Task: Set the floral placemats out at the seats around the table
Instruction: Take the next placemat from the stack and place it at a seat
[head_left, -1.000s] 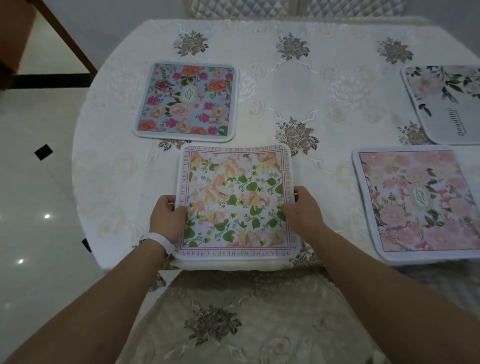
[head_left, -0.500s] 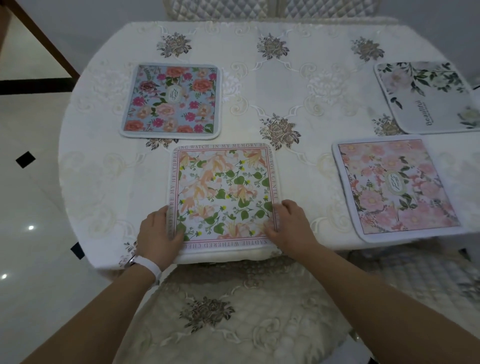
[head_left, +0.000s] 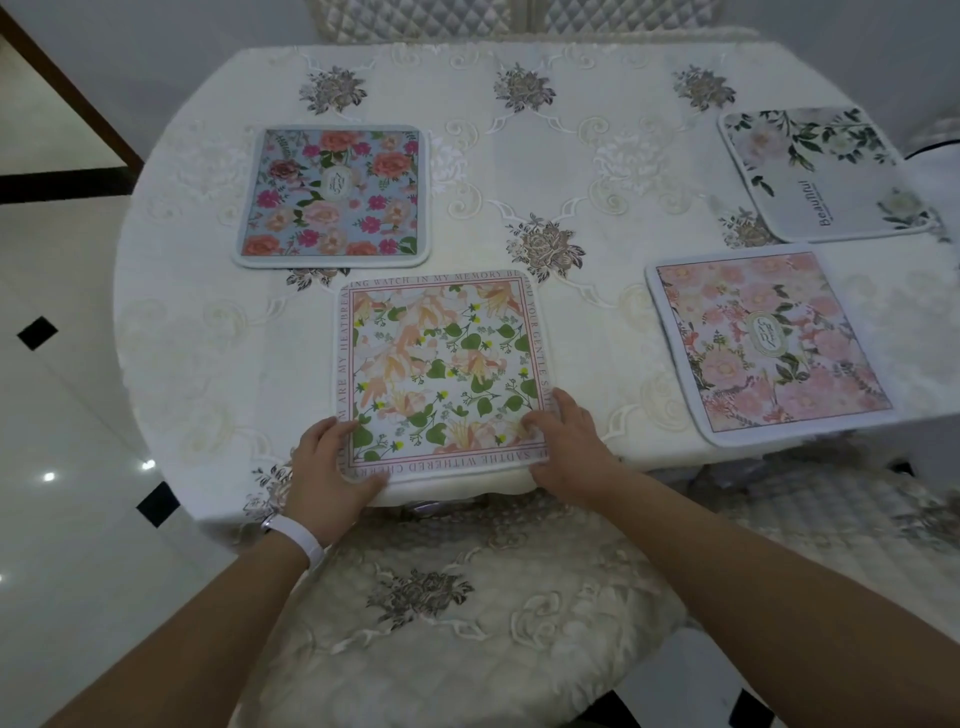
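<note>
Four floral placemats lie on the round table (head_left: 571, 156). The peach-and-green placemat (head_left: 441, 374) sits flat at the near edge, in front of me. My left hand (head_left: 327, 467) rests over its near left corner, fingers on the print and thumb along the near edge. My right hand (head_left: 569, 447) covers the near right corner the same way. A blue placemat with red and pink flowers (head_left: 332, 195) lies at the far left. A pink placemat (head_left: 769, 343) lies at the right edge, and a white one with dark leaves (head_left: 821, 171) at the far right.
A white embroidered tablecloth (head_left: 519, 234) covers the table. A padded chair seat (head_left: 441, 613) stands just under the near edge, another chair back (head_left: 519, 18) at the far side. Glossy white floor tiles (head_left: 62, 415) spread to the left.
Both hands slid down the sides of the peach-and-green placemat from its middle to its near corners. The view shifted slightly right; the other mats stayed put.
</note>
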